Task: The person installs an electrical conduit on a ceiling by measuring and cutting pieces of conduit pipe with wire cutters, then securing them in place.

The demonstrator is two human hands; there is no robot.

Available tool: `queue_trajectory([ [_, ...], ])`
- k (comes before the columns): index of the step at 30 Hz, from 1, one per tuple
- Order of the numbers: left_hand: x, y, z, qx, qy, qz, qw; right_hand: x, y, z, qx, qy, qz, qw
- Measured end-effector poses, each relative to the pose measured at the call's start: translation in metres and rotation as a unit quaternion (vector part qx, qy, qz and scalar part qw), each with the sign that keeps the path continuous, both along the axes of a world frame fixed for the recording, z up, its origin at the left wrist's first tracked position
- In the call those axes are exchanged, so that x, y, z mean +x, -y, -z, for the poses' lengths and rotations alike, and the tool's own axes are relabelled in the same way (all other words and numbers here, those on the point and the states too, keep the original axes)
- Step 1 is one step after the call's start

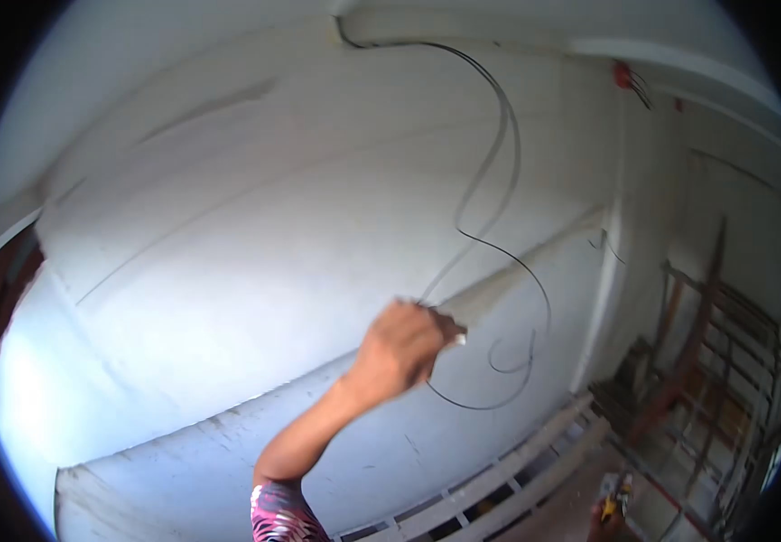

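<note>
My left hand [399, 350] is raised in front of the pale wall, its fingers closed around a thin dark wire [544, 289]. A small white bit shows at its fingertips. The wire hangs from an opening [334, 30] near the top of the wall, runs down in long curves and loops below the hand. Low at the right, partly cut off by the frame edge, my right hand [604, 522] holds a yellow and black hand tool [618, 496], whose exact kind is hard to make out.
Slatted wooden boards [517, 470] lie along the wall's foot. Metal frames and a ladder-like structure [725, 361] stand at the right. A red fitting [622, 75] with loose dark wires is high at the right. More short wires [603, 242] stick out by the corner.
</note>
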State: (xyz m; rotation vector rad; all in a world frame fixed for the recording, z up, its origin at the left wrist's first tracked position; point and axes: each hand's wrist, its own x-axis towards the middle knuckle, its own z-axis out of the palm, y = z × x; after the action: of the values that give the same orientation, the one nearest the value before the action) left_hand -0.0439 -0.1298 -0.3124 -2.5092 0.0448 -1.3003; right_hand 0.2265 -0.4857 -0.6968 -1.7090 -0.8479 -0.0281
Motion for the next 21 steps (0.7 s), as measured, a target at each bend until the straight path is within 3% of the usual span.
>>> queue_trajectory([
  [2,-0.006,-0.025,-0.048,0.126,0.052,-0.059,0.989,-0.022,-0.004,-0.048,-0.168,-0.088,0.016,0.982],
  [4,-0.006,-0.039,-0.091,0.204,0.123,-0.116,0.964,-0.04,0.003,-0.073,-0.343,-0.178,0.045,0.921],
  [7,-0.005,-0.079,-0.149,0.239,0.186,-0.111,0.947,-0.03,0.006,-0.042,-0.257,-0.167,0.012,0.952],
  [11,-0.001,-0.117,-0.214,0.305,0.21,-0.12,0.921,-0.044,-0.007,-0.071,-0.303,-0.238,0.035,0.922],
  [13,-0.001,-0.13,-0.238,0.328,0.212,-0.138,0.91,-0.045,-0.005,-0.052,-0.283,-0.187,0.033,0.94],
  [16,0.004,-0.143,-0.263,0.416,0.215,-0.172,0.867,-0.035,0.002,-0.007,-0.229,-0.222,0.008,0.948],
  [20,0.008,-0.147,-0.283,0.444,0.214,-0.189,0.849,-0.034,0.014,0.051,-0.296,-0.125,0.029,0.947],
  [21,0.008,-0.149,-0.286,0.446,0.214,-0.209,0.843,-0.051,0.006,-0.003,-0.31,-0.208,0.049,0.926],
])
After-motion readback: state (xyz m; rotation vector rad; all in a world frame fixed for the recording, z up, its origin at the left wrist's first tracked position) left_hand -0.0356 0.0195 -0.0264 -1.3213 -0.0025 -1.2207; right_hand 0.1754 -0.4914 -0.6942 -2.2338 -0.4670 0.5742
